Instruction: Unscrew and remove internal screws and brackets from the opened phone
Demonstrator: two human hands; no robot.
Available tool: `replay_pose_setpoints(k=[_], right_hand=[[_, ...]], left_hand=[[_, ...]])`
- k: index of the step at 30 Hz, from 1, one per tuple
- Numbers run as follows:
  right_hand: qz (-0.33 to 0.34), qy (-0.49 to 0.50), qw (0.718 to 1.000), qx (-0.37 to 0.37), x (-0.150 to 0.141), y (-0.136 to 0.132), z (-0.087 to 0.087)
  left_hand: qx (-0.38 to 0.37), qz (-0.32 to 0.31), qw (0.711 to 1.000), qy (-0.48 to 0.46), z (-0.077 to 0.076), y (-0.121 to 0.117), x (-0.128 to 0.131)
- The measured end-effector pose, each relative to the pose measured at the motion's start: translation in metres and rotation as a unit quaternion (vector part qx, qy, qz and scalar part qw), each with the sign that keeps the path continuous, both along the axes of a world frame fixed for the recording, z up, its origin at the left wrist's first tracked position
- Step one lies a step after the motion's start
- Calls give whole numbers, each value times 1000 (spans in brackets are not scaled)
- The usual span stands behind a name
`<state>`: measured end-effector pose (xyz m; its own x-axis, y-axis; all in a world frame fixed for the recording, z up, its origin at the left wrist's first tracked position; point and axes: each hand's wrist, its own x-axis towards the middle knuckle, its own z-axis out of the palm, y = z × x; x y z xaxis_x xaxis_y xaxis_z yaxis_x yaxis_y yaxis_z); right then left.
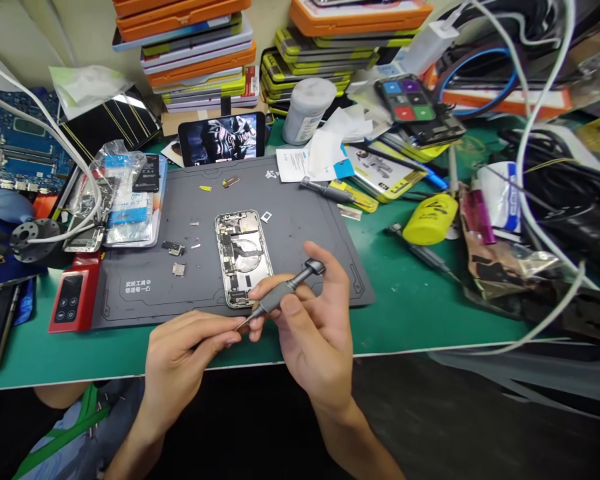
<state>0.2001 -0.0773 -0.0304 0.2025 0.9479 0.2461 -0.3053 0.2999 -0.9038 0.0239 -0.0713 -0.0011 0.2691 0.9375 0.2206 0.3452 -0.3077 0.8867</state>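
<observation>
My right hand [317,327] is wrapped around a grey precision screwdriver [279,298], its capped end up by the index finger and its thin shaft slanting down to the left. At the screwdriver's tip, the thumb and fingers of my left hand [187,357] are pinched together; whether a tiny screw is between them is too small to tell. Just beyond my hands lies an opened phone [245,257], its inside facing up and its lower edge partly behind my fingers. It rests on a grey work mat [300,220]. A SIM tray [266,217] is beside its upper right corner.
Small phone parts [174,248] lie left of the opened phone. A red control box [73,300] borders the mat's left side. Behind stand a phone with a lit screen [223,140] and a white tub [309,110]. Another screwdriver [327,191] and a yellow bottle [430,219] are at right.
</observation>
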Motion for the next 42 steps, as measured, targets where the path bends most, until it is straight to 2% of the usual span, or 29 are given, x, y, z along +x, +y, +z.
replay_pose_setpoints(k=[10,12,14,15,17,20,23,30,42], right_hand=[[0,-25,1000,1,5,3,0],[-55,-45,997,14,6,2,3],[-139,-89,985,50,8,1,6],[-175,-124,974,78,9,1,7],[-203,-219,943,146,11,3,8],[-178,-333,895,238,14,10,2],[-161,-353,879,279,13,17,-6],[-90,-342,905,236,11,15,-12],[-94,-381,883,259,8,18,-9]], left_hand=[[21,-27,999,21,1,2,0],[21,-23,999,32,0,0,1],[30,4,999,29,-2,-4,0],[37,25,999,24,-3,-7,0],[48,64,997,14,-7,-11,-1],[36,83,996,14,-9,-13,-2],[21,63,997,37,-7,-11,0],[43,40,997,54,-3,-7,2],[75,35,994,68,-4,-6,4]])
